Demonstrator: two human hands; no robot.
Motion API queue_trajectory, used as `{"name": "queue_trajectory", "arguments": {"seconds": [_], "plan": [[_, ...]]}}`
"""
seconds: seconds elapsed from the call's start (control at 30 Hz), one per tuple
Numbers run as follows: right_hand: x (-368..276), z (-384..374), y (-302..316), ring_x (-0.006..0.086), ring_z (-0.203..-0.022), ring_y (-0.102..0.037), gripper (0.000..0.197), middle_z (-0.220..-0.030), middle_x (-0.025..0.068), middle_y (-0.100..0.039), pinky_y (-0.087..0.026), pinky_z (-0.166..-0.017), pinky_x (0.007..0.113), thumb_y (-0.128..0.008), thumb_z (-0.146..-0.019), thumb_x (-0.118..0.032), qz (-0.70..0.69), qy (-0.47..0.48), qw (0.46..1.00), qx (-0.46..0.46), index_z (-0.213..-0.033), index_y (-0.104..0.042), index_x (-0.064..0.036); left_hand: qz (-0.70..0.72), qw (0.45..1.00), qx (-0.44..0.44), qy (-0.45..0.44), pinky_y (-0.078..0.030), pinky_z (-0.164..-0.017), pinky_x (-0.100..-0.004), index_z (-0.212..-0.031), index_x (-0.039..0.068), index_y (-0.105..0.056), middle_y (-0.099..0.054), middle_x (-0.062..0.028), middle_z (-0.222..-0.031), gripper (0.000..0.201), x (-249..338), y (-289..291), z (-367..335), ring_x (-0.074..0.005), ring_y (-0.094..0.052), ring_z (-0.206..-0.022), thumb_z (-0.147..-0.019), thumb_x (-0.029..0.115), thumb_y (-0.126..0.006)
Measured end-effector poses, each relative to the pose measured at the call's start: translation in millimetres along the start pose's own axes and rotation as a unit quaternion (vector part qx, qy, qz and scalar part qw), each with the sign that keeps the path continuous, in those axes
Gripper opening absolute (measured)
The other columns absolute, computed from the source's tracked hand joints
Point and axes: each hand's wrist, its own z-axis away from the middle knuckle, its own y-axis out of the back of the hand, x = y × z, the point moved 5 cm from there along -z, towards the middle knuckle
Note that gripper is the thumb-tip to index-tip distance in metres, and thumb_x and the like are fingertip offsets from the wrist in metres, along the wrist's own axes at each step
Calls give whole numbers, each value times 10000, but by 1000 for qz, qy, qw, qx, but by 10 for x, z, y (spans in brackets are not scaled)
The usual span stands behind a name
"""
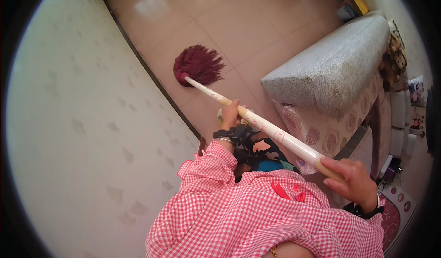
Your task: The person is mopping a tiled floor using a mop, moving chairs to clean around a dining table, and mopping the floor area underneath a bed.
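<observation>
A mop (275, 131) with a white and tan handle slants across the middle of the head view. Its dark red strand head (198, 65) lies spread on the tiled floor, ahead and to the left. Around the handle's middle, my left hand (231, 115) is closed, with part of the fingers hidden. My right hand (351, 180) grips the upper end, at the right, near my body. Both forearms are in red and white checked sleeves, with dark bands at the wrists.
A pale patterned wall (92, 129) with a dark baseboard runs along the left. At right stands a bulky piece of furniture under a silvery grey cover (330, 65). Beyond it are a yellow box (360, 4) and plush toys (397, 51). Light tiles (243, 28) make up the floor.
</observation>
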Motion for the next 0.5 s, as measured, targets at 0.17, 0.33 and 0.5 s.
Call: {"name": "queue_trajectory", "arguments": {"seconds": [0.17,0.33,0.5], "plan": [[-112,-10,-62,301,-574,-551,453,-643,134,-538,-430,-532,369,-696,-630,-151,106,47,993,-32,-1070,-592,-125,88,996,24,20,-526,-533,-341,-955,-63,-390,-481,-119,-793,263,-240,449,63,-231,-582,-634,-808,98,-537],[125,197,-51,274,-545,-549,445,-639,118,-544,-421,-500,359,-699,-625,-158,155,50,985,-49,-1059,-603,-147,96,995,29,-4,-501,-540,-363,-906,15,-419,-535,-111,-711,205,-677,391,352,-215,-546,-589,-812,164,-522],[658,642,-180,264,-536,-548,435,-637,111,-544,-415,-489,356,-692,-638,-176,140,39,989,-42,-1065,-607,-157,130,990,32,39,-505,-568,-368,-889,-14,-410,-506,-106,-740,202,-1235,312,691,-211,-559,-629,-813,136,-521]]}}
